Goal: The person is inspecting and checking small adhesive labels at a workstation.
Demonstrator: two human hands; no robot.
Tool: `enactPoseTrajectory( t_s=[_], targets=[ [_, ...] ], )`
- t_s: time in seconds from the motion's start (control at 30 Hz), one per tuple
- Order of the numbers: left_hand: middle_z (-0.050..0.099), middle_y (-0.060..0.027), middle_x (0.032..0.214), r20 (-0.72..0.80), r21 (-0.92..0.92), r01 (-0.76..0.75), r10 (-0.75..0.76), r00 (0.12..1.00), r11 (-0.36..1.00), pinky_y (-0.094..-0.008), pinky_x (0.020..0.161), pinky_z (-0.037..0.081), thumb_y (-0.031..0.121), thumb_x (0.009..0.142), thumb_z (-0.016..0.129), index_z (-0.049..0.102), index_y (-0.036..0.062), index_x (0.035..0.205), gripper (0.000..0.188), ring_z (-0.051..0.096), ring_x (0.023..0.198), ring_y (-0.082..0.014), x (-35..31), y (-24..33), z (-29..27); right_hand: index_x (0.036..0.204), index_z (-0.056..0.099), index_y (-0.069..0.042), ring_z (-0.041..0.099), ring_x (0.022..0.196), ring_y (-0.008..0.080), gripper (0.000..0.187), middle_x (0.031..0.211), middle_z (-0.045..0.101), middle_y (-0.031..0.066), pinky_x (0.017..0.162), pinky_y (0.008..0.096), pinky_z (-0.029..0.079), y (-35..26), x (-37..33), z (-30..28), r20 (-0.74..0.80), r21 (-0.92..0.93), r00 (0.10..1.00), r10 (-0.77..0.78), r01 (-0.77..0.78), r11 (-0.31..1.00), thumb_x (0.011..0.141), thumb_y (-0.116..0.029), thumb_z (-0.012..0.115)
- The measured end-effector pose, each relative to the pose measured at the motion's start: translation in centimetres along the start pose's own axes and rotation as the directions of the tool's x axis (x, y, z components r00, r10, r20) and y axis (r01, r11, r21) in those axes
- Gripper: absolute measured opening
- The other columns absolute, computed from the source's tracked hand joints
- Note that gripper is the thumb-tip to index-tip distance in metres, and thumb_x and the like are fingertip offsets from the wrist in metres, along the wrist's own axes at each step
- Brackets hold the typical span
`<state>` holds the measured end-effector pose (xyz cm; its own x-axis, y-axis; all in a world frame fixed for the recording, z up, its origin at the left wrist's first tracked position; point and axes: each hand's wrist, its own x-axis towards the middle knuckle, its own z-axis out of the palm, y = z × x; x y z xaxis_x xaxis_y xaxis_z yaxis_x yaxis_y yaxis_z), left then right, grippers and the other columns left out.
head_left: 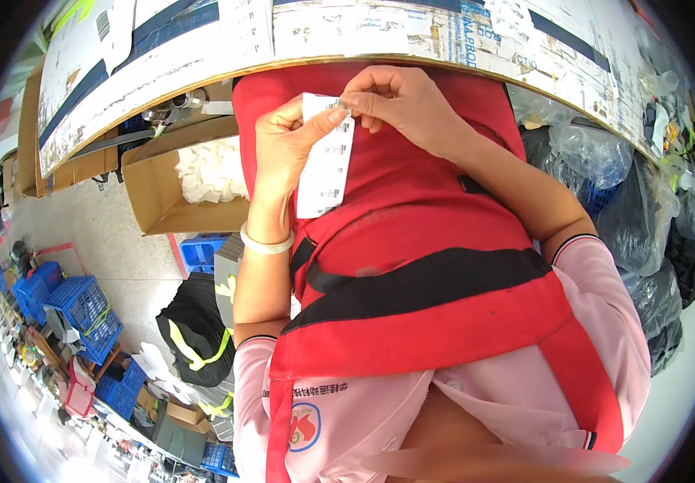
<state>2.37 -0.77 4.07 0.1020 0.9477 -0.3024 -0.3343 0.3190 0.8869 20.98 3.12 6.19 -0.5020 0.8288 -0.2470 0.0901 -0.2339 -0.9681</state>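
A white strip of printed labels hangs over my lap, in front of the red apron. My left hand grips the strip near its upper end, thumb lying across its face. At the strip's top right corner, my right hand has its thumb and forefinger pinched together. Whether a label sits in that pinch is too small to make out. Both hands are just below the near edge of the worktable.
An open cardboard box with cream-coloured pieces stands under the table at left. Clear plastic bags are heaped at right. Blue crates and a black bundle with yellow-green strips rest on the floor at left.
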Motion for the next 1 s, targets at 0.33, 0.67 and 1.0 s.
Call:
enactPoseTrajectory(
  t_s=[0.33, 0.67, 1.0],
  targets=[
    [0.069, -0.0059, 0.080, -0.053, -0.309, 0.146, -0.171, 0.984, 0.940, -0.0215, 0.055, 0.050, 0.011, 0.085, 0.069, 0.069, 0.0019, 0.088, 0.010, 0.063, 0.062, -0.0097, 0.6, -3.6, -3.8, 0.128, 0.050, -0.006, 0.060, 0.086, 0.0258, 0.051, 0.096, 0.062, 0.0134, 0.078, 0.0352, 0.049, -2.3, 1.8, -6.7, -0.067, -0.747, 0.861, -0.503, 0.291, 0.598, 0.081, -0.010, 0.068],
    [0.070, -0.0064, 0.079, -0.038, -0.317, 0.147, -0.167, 0.985, 0.937, -0.0214, 0.055, 0.051, 0.012, 0.086, 0.069, 0.068, 0.0030, 0.090, 0.010, 0.065, 0.062, -0.0106, 0.9, -3.8, -3.9, 0.139, 0.041, -0.011, 0.052, 0.107, 0.0358, 0.067, 0.117, 0.056, 0.0195, 0.096, 0.0400, 0.041, -1.9, 1.7, -7.4, 0.000, -0.797, 0.968, -0.251, 0.152, 0.585, 0.078, -0.012, 0.069],
    [0.069, -0.0058, 0.078, -0.016, -0.318, 0.162, -0.176, 0.984, 0.934, -0.0211, 0.055, 0.050, 0.012, 0.085, 0.069, 0.068, 0.0028, 0.088, 0.009, 0.064, 0.062, -0.0096, 0.9, -3.6, -3.5, 0.138, 0.042, -0.010, 0.051, 0.109, 0.0361, 0.063, 0.122, 0.054, 0.0198, 0.096, 0.0400, 0.041, -1.2, 2.0, -8.3, 0.039, -0.807, 0.957, -0.288, 0.200, 0.556, 0.080, -0.015, 0.068]
  ],
)
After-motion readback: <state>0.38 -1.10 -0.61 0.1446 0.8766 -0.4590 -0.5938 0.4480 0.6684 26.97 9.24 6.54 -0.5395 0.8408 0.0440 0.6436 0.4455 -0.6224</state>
